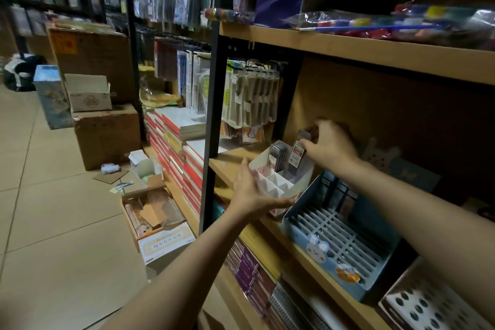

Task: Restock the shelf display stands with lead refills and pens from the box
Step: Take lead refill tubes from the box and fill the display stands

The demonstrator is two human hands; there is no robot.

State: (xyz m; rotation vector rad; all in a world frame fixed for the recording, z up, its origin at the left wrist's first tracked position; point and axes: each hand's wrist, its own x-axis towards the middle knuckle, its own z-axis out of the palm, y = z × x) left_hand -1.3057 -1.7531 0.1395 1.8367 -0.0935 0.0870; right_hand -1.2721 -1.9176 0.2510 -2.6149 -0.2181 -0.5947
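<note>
A white display stand with divided slots sits on the wooden shelf. My left hand presses flat against its front left side, fingers straight. My right hand grips a small stack of lead refill cases and holds them over a rear slot of the white stand. More lead refills stand in the rear left slot. To the right sits a blue display stand with a grid of slots, a few packs at its back. On the floor lies an open box of stock.
Stacked notebooks fill the lower shelf to the left. A black metal upright stands beside the white stand. Cardboard boxes line the tiled floor at left. A white perforated stand sits at the bottom right.
</note>
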